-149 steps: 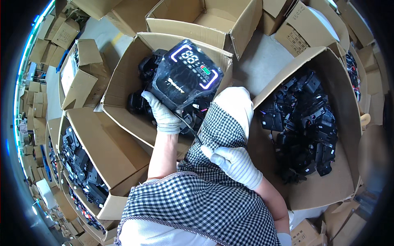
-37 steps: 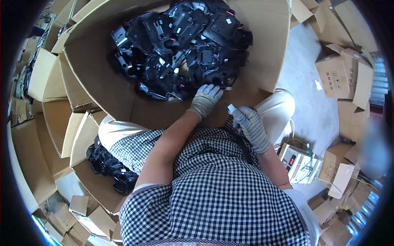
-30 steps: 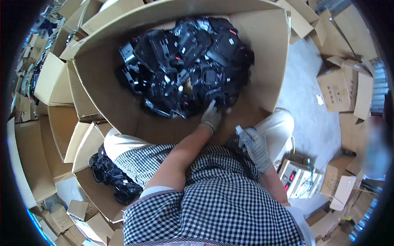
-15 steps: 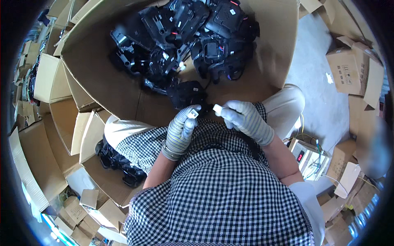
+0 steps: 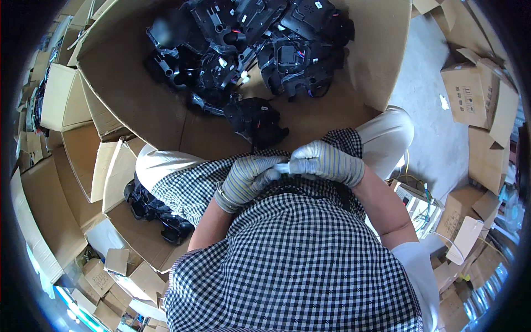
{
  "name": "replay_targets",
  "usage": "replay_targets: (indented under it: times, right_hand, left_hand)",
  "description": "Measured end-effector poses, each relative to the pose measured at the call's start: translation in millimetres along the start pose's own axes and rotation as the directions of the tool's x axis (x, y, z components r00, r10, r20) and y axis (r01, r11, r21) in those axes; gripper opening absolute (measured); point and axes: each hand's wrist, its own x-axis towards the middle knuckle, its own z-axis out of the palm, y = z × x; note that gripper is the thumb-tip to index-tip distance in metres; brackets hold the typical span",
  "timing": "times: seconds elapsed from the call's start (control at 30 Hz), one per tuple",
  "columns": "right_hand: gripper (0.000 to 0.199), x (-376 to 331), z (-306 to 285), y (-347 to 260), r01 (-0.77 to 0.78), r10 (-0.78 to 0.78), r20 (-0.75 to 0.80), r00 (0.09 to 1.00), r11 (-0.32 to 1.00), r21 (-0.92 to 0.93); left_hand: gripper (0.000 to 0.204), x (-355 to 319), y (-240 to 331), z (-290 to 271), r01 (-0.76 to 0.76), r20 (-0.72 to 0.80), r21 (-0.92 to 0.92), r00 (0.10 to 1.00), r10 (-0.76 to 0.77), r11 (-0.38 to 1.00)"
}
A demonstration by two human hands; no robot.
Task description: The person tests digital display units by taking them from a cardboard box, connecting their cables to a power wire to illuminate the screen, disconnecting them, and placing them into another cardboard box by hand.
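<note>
Both gloved hands, left hand (image 5: pixel 247 180) and right hand (image 5: pixel 327 164), meeting over the lap, fingers closed on a small white plug (image 5: pixel 282 167) for a steady two-sided grip. Just beyond, a black part (image 5: pixel 255 119) near the cardboard box (image 5: pixel 138 105) front wall, close within reach.

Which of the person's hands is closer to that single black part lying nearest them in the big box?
Left. The left hand sits just below the black part; the right hand lies farther to its right.
</note>
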Motion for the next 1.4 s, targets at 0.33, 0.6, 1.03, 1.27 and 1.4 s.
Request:
replay_targets:
  times: [0.33, 0.6, 1.03, 1.27, 1.4]
  right_hand:
    - [0.026, 3, 15, 13, 0.174, -0.172, 0.027, 0.985, 0.98, -0.094]
    - [0.034, 20, 41, -24, 0.103, -0.015, 0.214, 0.977, 0.908, -0.406]
    - [0.031, 30, 64, -27, 0.22, -0.162, 0.158, 0.974, 0.833, -0.508]
    - [0.017, 60, 115, -87, 0.573, -0.38, 0.431, 0.818, 0.477, -0.667]
    - [0.02, 85, 146, -105, 0.404, -0.213, 0.367, 0.906, 0.695, -0.595]
  left_hand:
    - [0.025, 7, -21, -5, 0.081, 0.213, -0.347, 0.977, -0.006, 0.934]
    - [0.035, 66, -67, 33, 0.146, 0.202, 0.826, 0.825, -0.528, 0.545]
    - [0.032, -7, -36, -36, -0.465, -0.568, -0.822, 0.707, -0.421, 0.328]
    - [0.074, -83, -17, -87, -0.821, -0.69, -0.566, 0.521, -0.502, -0.076]
    - [0.058, -124, -16, -109, -0.918, -0.752, -0.387, 0.368, -0.547, -0.086]
